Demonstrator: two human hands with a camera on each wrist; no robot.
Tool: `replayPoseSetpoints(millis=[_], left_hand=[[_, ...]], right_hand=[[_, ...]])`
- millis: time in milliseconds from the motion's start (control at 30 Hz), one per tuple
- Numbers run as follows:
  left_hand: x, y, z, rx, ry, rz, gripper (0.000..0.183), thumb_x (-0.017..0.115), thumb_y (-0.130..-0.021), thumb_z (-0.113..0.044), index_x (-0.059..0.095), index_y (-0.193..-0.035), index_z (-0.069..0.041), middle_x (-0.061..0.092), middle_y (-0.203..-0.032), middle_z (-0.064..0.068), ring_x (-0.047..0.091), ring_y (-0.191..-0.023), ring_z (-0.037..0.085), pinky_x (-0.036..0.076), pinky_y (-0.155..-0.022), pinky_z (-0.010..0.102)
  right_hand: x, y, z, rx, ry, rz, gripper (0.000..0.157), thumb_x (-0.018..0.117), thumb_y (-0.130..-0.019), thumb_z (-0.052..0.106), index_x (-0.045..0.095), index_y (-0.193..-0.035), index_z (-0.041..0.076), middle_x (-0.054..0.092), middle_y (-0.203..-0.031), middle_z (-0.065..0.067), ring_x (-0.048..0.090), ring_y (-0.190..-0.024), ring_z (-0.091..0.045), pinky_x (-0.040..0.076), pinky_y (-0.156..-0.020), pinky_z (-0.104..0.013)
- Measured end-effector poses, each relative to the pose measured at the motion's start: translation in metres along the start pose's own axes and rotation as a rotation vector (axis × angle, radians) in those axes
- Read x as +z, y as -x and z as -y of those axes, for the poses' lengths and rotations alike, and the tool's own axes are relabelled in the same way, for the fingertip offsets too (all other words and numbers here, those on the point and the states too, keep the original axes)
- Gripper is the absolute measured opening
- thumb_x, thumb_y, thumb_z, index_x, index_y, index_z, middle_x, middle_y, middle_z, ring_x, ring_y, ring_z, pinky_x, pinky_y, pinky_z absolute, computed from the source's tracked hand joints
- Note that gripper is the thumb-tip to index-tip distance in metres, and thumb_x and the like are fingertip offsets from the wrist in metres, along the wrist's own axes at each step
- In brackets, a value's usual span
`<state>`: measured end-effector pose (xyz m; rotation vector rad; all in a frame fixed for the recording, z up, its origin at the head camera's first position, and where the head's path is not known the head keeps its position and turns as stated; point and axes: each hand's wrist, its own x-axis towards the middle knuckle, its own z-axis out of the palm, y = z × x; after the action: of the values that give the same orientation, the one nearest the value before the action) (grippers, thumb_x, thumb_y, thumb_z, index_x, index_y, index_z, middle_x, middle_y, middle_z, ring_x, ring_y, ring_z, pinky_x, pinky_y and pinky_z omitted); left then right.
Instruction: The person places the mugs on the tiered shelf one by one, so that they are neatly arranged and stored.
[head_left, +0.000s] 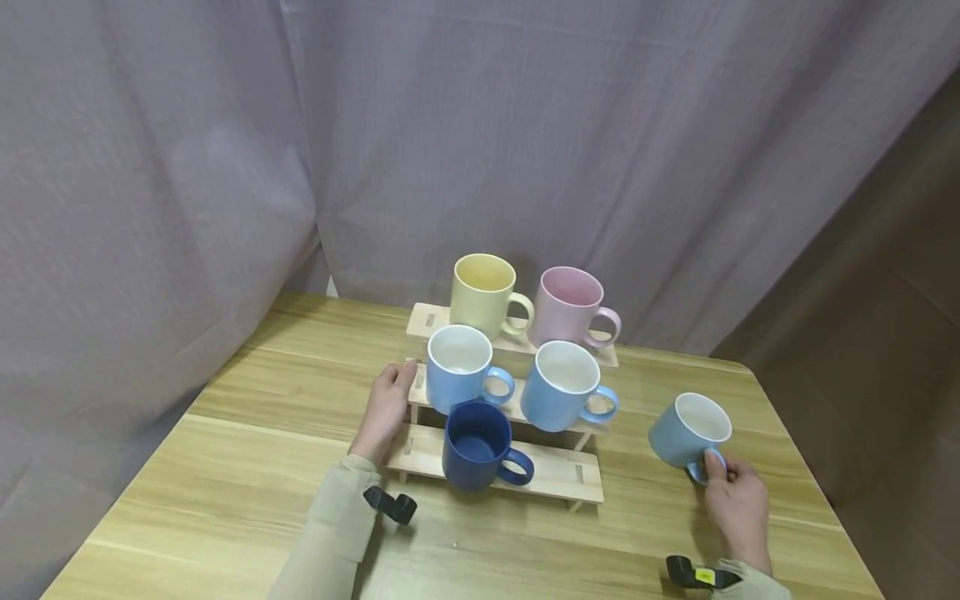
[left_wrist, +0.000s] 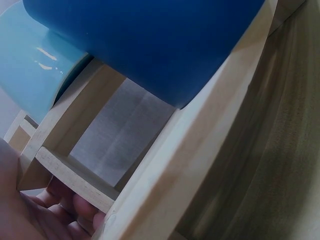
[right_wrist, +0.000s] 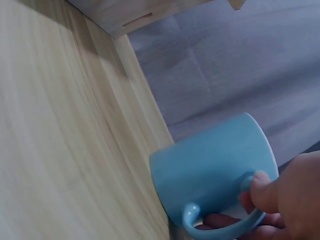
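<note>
My right hand (head_left: 738, 504) pinches the handle of a light blue mug (right_wrist: 210, 165) at the table's right side. This mug's white inside faces up, and it leans slightly in the head view. My left hand (head_left: 386, 408) grips the left end of a three-step wooden rack (head_left: 420, 454), fingers curled around its side at the middle step. On that step stand two light blue mugs, a left one (head_left: 453, 383) and a right one (head_left: 553, 400). A dark blue mug (head_left: 467, 467) sits on the lowest step. The top step bears a yellow mug (head_left: 476, 308) and a pink mug (head_left: 562, 312).
The rack stands on a wood-grain table (head_left: 247, 467). Grey cloth (head_left: 480, 133) hangs behind the table and along its left side, with a darker brown part (head_left: 885, 308) at the right. All mug handles on the rack point right.
</note>
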<state>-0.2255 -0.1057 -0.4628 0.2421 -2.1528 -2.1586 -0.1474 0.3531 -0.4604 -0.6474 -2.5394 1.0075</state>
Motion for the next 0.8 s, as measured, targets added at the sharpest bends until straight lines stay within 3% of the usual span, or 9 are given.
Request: replayPoseSetpoints(millis=[200,300,433,600,800], left_hand=[[0.0,0.001,-0.002,-0.018,0.0,0.015,0.033,0.045,-0.103,-0.034,0.053,-0.095,-0.003,0.049,-0.079,0.006,0.047,-0.062,0.016,0.044,-0.056,0.028],[-0.001,0.001,-0.002,-0.019,-0.008,0.013,0.034,0.045,-0.103,-0.035,0.053,-0.095,-0.003,0.05,-0.08,0.006,0.048,-0.064,0.017,0.044,-0.058,0.028],[-0.001,0.0,-0.004,-0.016,-0.004,0.01,0.034,0.045,-0.103,-0.035,0.053,-0.096,-0.003,0.051,-0.082,0.007,0.05,-0.067,0.017,0.045,-0.06,0.029],[-0.001,-0.001,-0.004,-0.021,0.008,0.018,0.034,0.045,-0.103,-0.036,0.053,-0.097,-0.004,0.051,-0.081,0.006,0.05,-0.065,0.016,0.045,-0.059,0.028],[-0.001,0.001,-0.004,-0.02,-0.005,0.013,0.034,0.044,-0.104,-0.035,0.052,-0.095,-0.003,0.05,-0.08,0.006,0.049,-0.065,0.016,0.045,-0.058,0.028]], right_hand=[[0.0,0.004,0.0,0.059,0.011,-0.056,0.048,0.045,-0.102,0.031,0.058,-0.114,-0.014,0.064,-0.101,-0.032,0.057,-0.088,-0.035,0.039,-0.068,-0.033],[-0.001,0.005,0.0,0.09,0.008,-0.073,0.049,0.046,-0.101,0.033,0.06,-0.114,-0.011,0.068,-0.098,-0.026,0.056,-0.071,-0.012,0.038,-0.067,-0.029],[-0.006,0.01,0.001,0.12,-0.027,-0.055,0.051,0.045,-0.101,0.035,0.06,-0.116,-0.011,0.069,-0.1,-0.024,0.042,-0.062,0.012,0.039,-0.065,-0.021],[-0.013,0.02,0.005,0.097,-0.052,-0.046,0.05,0.047,-0.101,0.035,0.06,-0.115,-0.01,0.07,-0.096,-0.022,0.045,-0.063,0.013,0.039,-0.061,-0.018],[-0.023,0.038,0.018,0.094,-0.119,-0.027,0.043,0.049,-0.101,0.034,0.063,-0.114,-0.006,0.073,-0.081,0.002,0.054,-0.067,0.014,0.041,-0.061,-0.01]])
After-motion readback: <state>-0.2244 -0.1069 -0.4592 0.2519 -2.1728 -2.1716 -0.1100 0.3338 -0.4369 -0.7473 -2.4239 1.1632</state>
